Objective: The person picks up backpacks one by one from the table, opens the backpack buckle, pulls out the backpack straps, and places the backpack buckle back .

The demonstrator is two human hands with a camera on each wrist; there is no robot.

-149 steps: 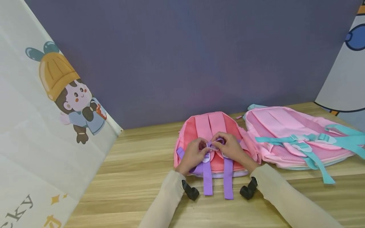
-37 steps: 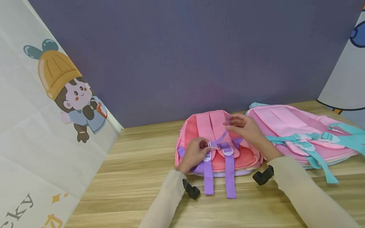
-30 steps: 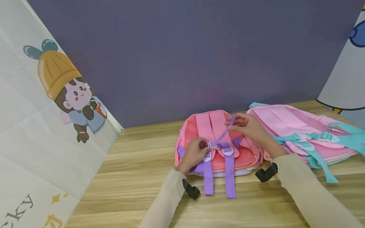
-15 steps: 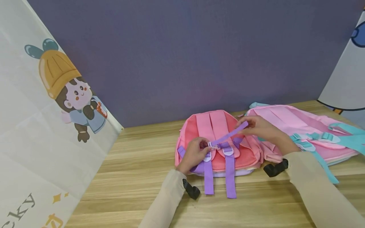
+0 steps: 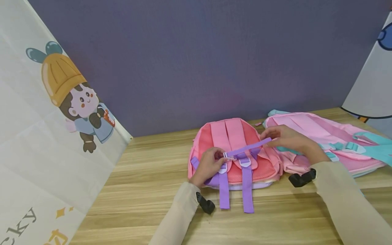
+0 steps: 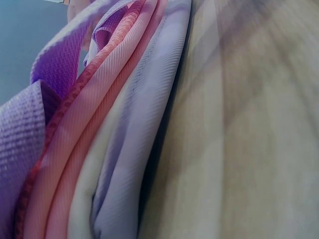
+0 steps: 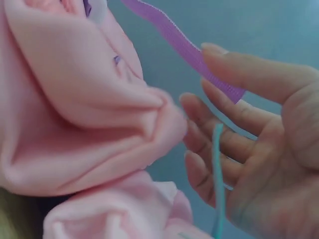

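Observation:
A coral-pink backpack [image 5: 218,132] lies with its shoulder straps up. My left hand [image 5: 210,165] pinches the small white buckle [image 5: 227,157] of its chest strap. To the right, my right hand [image 5: 284,139] holds the free end of a thin purple strap [image 5: 249,147], stretched out from the buckle. The right wrist view shows that strap end [image 7: 179,45] between thumb and index finger, the other fingers loosely bent. Two wider purple straps [image 5: 247,190] hang toward the front. In the left wrist view, the backpack's edge [image 6: 89,134] and purple webbing [image 6: 55,69] mostly hide the left hand.
A light-pink backpack [image 5: 309,124] with teal straps [image 5: 375,153] lies close on the right, partly behind my right arm. Both bags lie on a wooden table [image 5: 147,183] against a dark partition [image 5: 196,68]. A printed white panel [image 5: 39,153] stands at left.
Five seconds ago both hands were together at the buckle. The right hand has drawn the thin strap's end up, then out rightward and slightly down. The left hand has stayed at the buckle.

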